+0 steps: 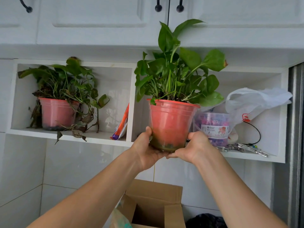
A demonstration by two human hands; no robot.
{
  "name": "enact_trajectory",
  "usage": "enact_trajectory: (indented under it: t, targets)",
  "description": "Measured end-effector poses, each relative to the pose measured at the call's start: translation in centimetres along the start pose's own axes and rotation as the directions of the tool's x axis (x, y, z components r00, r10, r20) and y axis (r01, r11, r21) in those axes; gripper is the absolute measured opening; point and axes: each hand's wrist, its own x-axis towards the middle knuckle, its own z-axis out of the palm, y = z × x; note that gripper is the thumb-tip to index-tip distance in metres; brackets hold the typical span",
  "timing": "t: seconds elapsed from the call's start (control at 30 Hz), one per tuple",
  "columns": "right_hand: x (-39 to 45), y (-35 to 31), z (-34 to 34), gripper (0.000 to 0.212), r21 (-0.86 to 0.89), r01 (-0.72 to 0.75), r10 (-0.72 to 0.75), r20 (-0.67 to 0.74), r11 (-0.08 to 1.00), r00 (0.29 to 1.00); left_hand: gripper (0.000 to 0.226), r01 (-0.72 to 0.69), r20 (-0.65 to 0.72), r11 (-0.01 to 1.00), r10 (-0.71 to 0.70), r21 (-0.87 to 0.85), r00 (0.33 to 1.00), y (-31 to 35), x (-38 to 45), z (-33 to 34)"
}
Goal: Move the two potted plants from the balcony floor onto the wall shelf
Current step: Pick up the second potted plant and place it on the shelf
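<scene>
In front of the wall shelf [69, 135]: green potted plant [171, 122] held up in both hands.
Left hand [146, 148] and right hand [195, 148] cup the red pot's base, fingers curled beneath, thumbs on its sides. Pot upright, before the right compartment. Behind the right fingers: a clear tub [212, 127], white plastic bag [256, 102], metal chain [246, 148]. Well left of the fingers, the wilted potted plant [57, 112] stands in the left compartment.

A single wide-angle head camera looks forward and slightly upward along both outstretched forearms at the white wall shelf [69, 136], close enough that its two compartments and the cupboard doors [92, 20] above fill the frame.
</scene>
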Motion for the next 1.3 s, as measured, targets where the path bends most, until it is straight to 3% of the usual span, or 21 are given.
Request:
enact_trajectory:
  t: [0.13,0.23,0.33,0.43,0.5,0.57,0.63,0.7,0.8,0.93,1.03,1.1,1.17,1.3]
  targets:
    - [0.8,-0.4,0.1,0.053,-0.006,-0.013,0.013,-0.021,1.000,1.000,0.044,-0.010,-0.145,0.968,0.048,0.250,0.988,0.6,0.2,0.4]
    - [1.4,-0.6,0.2,0.052,-0.014,-0.019,0.018,-0.051,1.000,0.999,0.049,0.013,-0.283,0.871,0.145,0.491,0.948,0.9,0.7,0.1]
    - [1.6,-0.9,0.4,0.051,0.020,-0.029,0.031,-0.102,0.999,0.994,0.052,0.014,-0.337,0.769,0.265,0.640,0.903,0.8,1.3,0.2]
    - [1.8,-1.3,0.6,0.051,0.055,-0.052,0.060,-0.157,0.997,0.986,0.026,-0.160,-0.222,0.562,0.550,0.811,0.805,1.2,2.1,-0.1]
    - [1.8,-1.5,0.8,0.053,0.067,-0.059,0.069,-0.165,0.996,0.984,0.021,-0.328,-0.041,0.504,0.590,0.799,0.806,1.8,1.9,-0.1]
    - [2.0,-1.6,0.9,0.055,0.076,-0.057,0.071,-0.187,0.995,0.980,0.049,-0.408,0.099,0.554,0.503,0.725,0.859,2.2,1.4,0.2]
    - [2.1,-1.5,1.1,0.060,0.079,-0.056,0.072,-0.207,0.995,0.976,0.074,-0.428,0.164,0.489,0.493,0.760,0.855,2.2,1.3,0.7]
    - [2.0,-1.3,1.2,0.063,0.063,-0.054,0.065,-0.200,0.997,0.978,0.086,-0.405,0.156,0.374,0.545,0.834,0.824,2.0,1.6,1.3]
    - [1.2,-1.1,0.7,0.053,-0.028,-0.026,0.022,-0.114,0.999,0.993,0.088,-0.347,0.087,0.296,0.637,0.890,0.766,1.9,2.1,1.9]
    - [0.2,-1.0,-0.2,0.044,-0.117,0.012,-0.009,0.029,0.993,1.000,0.093,-0.330,0.070,0.281,0.657,0.901,0.750,2.0,2.7,1.7]
    - [-0.9,-1.0,0.2,0.053,-0.279,0.054,-0.022,0.119,0.959,0.993,0.091,-0.334,0.049,0.322,0.650,0.886,0.758,2.1,3.1,1.6]
    - [-1.1,-1.3,0.6,0.047,-0.462,0.206,-0.158,0.141,0.863,0.977,0.087,-0.338,0.039,0.350,0.642,0.874,0.766,2.3,3.6,1.5]
    - [-1.1,-1.5,1.0,0.038,-0.663,0.364,-0.360,0.150,0.654,0.921,0.084,-0.347,0.041,0.364,0.637,0.865,0.770,2.3,3.9,1.4]
    - [0.2,-1.2,0.6,0.055,-0.889,0.409,-0.585,0.224,0.205,0.779,0.086,-0.356,0.050,0.372,0.628,0.857,0.777,2.4,4.6,1.1]
